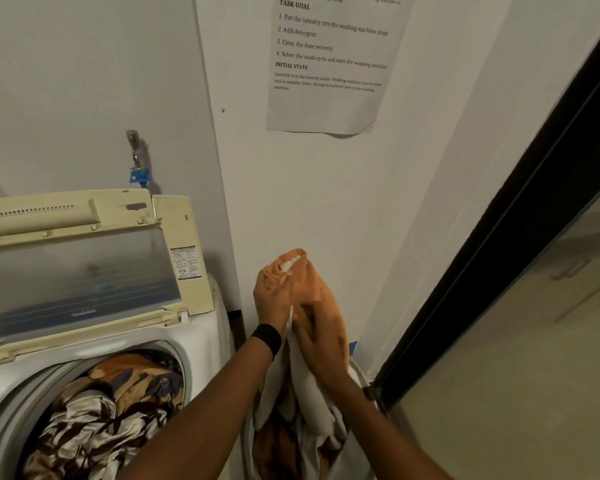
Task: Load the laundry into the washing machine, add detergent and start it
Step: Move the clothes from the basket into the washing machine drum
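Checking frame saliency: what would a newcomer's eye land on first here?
First, the orange cloth at centre, held up by the left hand and the right hand against the wall. Next, at lower left, the pale top-loading washing machine, its translucent lid raised and brown-and-cream patterned fabric in the drum. A printed white paper sheet hangs on the wall above.

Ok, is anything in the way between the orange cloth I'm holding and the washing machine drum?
Nothing visible. Left hand and right hand grip the orange cloth beside the white washing machine; its cream lid stands raised, the drum opening uncovered, holding brown patterned fabric.
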Demonstrator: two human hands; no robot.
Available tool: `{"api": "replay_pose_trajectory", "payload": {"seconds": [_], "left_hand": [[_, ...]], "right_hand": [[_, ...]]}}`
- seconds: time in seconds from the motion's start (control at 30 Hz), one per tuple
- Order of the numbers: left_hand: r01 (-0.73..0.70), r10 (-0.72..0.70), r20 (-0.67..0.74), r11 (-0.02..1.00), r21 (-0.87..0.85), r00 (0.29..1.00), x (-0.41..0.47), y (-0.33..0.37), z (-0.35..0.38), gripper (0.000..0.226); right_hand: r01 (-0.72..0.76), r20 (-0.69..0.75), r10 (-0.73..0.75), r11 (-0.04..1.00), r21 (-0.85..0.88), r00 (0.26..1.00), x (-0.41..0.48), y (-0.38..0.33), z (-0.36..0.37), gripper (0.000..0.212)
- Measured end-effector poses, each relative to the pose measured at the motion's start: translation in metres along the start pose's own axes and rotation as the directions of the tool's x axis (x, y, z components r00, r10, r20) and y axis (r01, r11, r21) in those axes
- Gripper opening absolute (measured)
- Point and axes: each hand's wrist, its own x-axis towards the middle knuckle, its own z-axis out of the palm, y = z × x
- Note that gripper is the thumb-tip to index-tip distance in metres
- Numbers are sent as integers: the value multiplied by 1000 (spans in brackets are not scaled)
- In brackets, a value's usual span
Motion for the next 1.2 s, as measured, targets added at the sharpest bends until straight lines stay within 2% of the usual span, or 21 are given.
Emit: {"api": "replay_pose_trajectory", "payload": {"seconds": [0.07, 0.13, 0.2, 0.27, 0.33, 0.4, 0.47, 0.53, 0.67, 0.73, 0.8, 0.87, 0.97, 1.1, 1.2], "left_hand": [[-31, 32, -21, 999, 41, 999, 7, 2, -2, 29], [-68, 69, -16, 994, 81, 997, 14, 3, -5, 28], [-101, 105, -27, 989, 110, 994, 16, 2, -9, 21], [-126, 131, -28, 983, 132, 991, 15, 2, -11, 23], [-160, 158, 24, 977, 143, 987, 12, 3, -9, 25], [-187, 172, 121, 975, 124, 978, 7, 6, -6, 23], [-180, 156, 218, 980, 91, 963, -3, 9, -1, 25], [-144, 120, 298, 988, 57, 947, -10, 9, 3, 41], [-181, 127, 389, 978, 106, 912, -12, 8, 1, 76], [-193, 127, 351, 968, 159, 928, -9, 8, -2, 61], [-165, 121, 232, 969, 184, 965, -5, 7, -6, 34], [-145, 128, 121, 978, 150, 984, 1, 7, -9, 25], [-135, 136, -5, 986, 97, 991, 11, 9, -10, 22], [-131, 139, -104, 988, 78, 985, 20, 7, -12, 30], [-126, 137, -152, 988, 85, 979, 18, 5, -11, 32]], "right_hand": [[-232, 135, 226, 972, 29, 965, -28, 16, 6, 48], [-288, 186, 299, 954, -84, 936, -51, 47, 12, 59], [-285, 109, 288, 958, -44, 951, -49, 62, 3, 55], [-239, -3, 240, 968, 69, 971, -25, 49, -17, 28], [-143, -127, 158, 983, 117, 979, 11, 25, -38, 28], [-92, -185, 110, 990, 105, 977, 52, 6, -51, 30], [-130, -142, 137, 990, 57, 980, 86, -4, -52, 33], [-177, -65, 178, 984, 20, 982, 104, -7, -41, 36], [-271, 7, 273, 950, 157, 962, 102, 0, -16, 33], [-278, 36, 278, 930, 241, 960, 98, 3, -14, 30], [-274, 111, 252, 915, 297, 961, 93, 3, -19, 21], [-246, 197, 193, 921, 302, 961, 85, 8, -21, 19], [-184, 200, 156, 975, 129, 967, 65, 32, -12, 28], [-282, 195, 290, 957, -68, 937, 6, 69, 1, 22], [-305, 126, 314, 948, -89, 941, -27, 77, -5, 20]]}}
